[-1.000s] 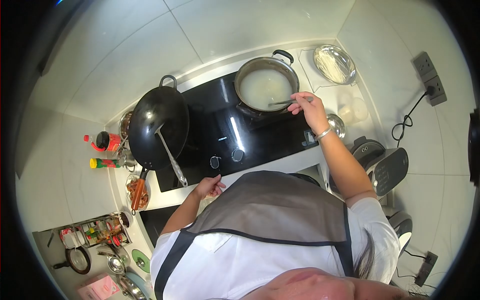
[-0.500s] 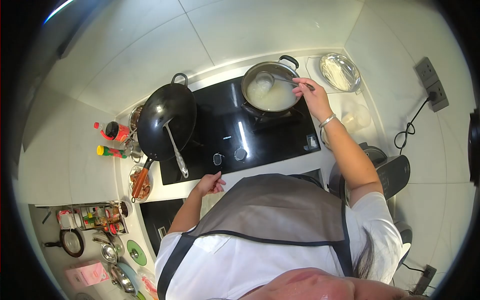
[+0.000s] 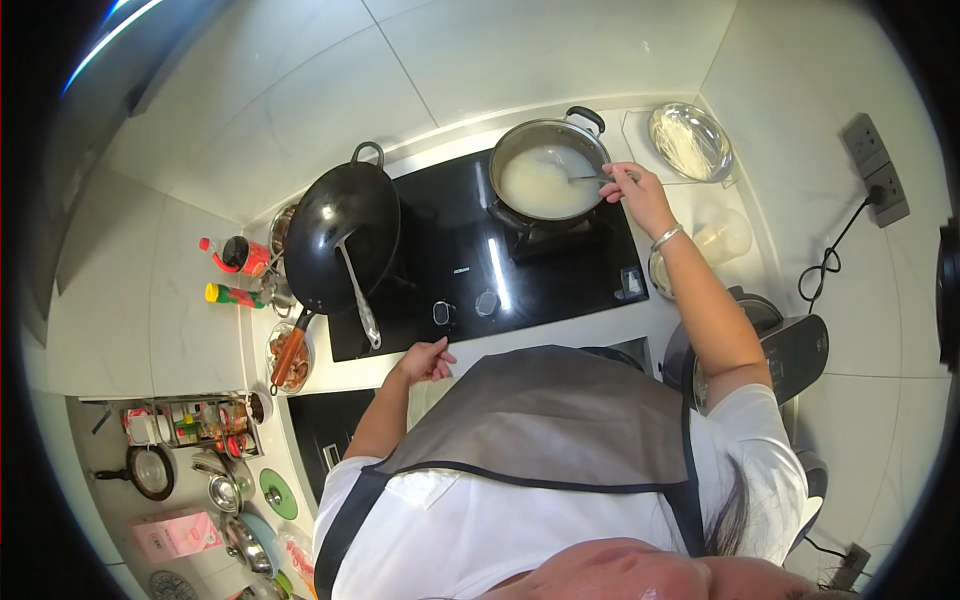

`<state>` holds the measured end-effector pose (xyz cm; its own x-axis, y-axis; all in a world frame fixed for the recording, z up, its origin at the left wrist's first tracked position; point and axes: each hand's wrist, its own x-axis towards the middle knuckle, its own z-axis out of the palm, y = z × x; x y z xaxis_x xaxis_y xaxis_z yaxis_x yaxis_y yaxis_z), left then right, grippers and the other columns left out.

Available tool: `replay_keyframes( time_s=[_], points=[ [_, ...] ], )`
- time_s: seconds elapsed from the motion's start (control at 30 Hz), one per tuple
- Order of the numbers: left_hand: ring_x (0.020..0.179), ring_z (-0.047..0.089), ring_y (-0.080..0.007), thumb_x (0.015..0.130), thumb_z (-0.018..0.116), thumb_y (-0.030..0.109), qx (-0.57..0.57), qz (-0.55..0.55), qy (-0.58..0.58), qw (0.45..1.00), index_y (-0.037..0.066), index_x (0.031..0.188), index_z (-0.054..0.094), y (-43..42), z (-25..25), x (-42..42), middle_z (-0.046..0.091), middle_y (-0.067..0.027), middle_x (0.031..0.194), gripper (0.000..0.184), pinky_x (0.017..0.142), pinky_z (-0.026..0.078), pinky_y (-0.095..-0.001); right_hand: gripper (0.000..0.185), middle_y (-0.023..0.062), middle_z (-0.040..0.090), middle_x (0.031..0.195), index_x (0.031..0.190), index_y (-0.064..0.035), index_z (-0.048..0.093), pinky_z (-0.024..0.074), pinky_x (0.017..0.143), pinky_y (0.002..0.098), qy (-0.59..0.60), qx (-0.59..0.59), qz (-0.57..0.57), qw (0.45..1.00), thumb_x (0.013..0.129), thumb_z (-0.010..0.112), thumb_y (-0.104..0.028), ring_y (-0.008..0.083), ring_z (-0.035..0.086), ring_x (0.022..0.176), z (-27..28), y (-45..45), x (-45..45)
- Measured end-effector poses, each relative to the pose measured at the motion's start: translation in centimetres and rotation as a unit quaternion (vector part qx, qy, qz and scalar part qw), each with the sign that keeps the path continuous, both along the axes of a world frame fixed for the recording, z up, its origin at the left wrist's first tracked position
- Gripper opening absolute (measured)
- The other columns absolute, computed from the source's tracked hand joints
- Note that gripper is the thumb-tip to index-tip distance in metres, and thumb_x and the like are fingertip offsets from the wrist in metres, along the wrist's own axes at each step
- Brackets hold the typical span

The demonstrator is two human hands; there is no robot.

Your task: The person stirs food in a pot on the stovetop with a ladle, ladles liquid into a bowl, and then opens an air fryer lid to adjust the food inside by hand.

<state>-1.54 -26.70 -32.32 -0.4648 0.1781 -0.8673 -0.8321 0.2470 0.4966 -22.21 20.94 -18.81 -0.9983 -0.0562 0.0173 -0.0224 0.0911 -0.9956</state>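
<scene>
Right arm: reaches forward and outward from a white short sleeve, elbow bent, forearm slanting up over the tabletop (image 3: 588,334) toward the far side of the cooktop (image 3: 450,230); a silver bracelet (image 3: 667,237) circles the wrist.
Right hand: the right hand (image 3: 640,195) is closed on the grey handle of a ladle (image 3: 592,180), thumb and fingers pinching near its outer end, knuckles upward, at the near right rim of the pot.
Ladle: inside the pot (image 3: 496,168), handle slanting in from the right; its lower end is lost in the cloudy, pale liquid (image 3: 540,185).
Pot: on the right, rear part of the cooktop, upright, one black loop handle pointing away from the person.
Left arm: bent and low, close to the body, forearm angled forward and inward.
Left hand: the left hand (image 3: 427,360) hangs by the front edge of the cooktop, fingers loosely curled, gap narrow; whether it touches the edge or has anything within the curl, I cannot tell.
Beside the left hand: a black wok (image 3: 335,225) at the cooktop's left, its wooden handle toward the person, a metal spatula (image 3: 360,300) leaning across it.
Beyond the right hand: a shiny dish of pale strands (image 3: 690,143), near the pot.
</scene>
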Motion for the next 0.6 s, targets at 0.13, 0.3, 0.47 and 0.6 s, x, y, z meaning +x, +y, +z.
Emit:
replay_keyframes(
  time_s=[0.13,0.3,0.47,0.6],
  points=[
    [0.046,0.055,-0.0116,0.102,0.046,0.052,0.017,-0.007,-0.017,1.000,0.001,0.092,0.071,-0.1,0.0,-0.4,0.067,-0.0067,0.064,0.058,0.050,0.047,-0.0254,0.035,0.0145,0.071,0.087,0.118,0.0053,0.061,0.0549,0.073,0.0270,-0.068,-0.085,0.002,0.994,0.103,0.050,-0.025,0.0171,0.068,0.074,0.9,-0.3,0.8],
    [0.047,0.055,-0.0113,0.103,0.042,0.049,-0.002,-0.023,-0.013,1.000,0.001,0.093,0.071,0.0,0.0,-0.5,0.064,-0.0045,0.062,0.058,0.046,0.043,-0.0244,0.038,0.0194,0.072,0.092,0.121,0.0042,0.060,0.0542,0.076,0.0284,-0.123,-0.121,0.006,0.985,0.103,0.046,-0.027,0.0180,0.069,0.076,1.9,-0.5,1.4],
    [0.046,0.056,-0.0112,0.103,0.043,0.050,0.007,-0.018,-0.010,1.000,0.001,0.092,0.071,-0.2,-0.4,-0.4,0.064,-0.0041,0.062,0.057,0.046,0.044,-0.0237,0.038,0.0207,0.072,0.092,0.125,0.0054,0.058,0.0547,0.079,0.0290,-0.084,-0.137,0.006,0.987,0.103,0.044,-0.022,0.0201,0.070,0.077,3.2,-0.8,1.7],
    [0.045,0.057,-0.0116,0.102,0.044,0.051,0.016,-0.022,-0.016,0.999,0.001,0.092,0.071,-0.7,-1.0,-0.7,0.066,-0.0068,0.063,0.057,0.046,0.046,-0.0241,0.038,0.0190,0.072,0.094,0.130,0.0048,0.056,0.0537,0.082,0.0294,-0.039,-0.127,-0.006,0.991,0.104,0.044,-0.020,0.0198,0.069,0.081,3.4,-0.8,1.7]
  ],
)
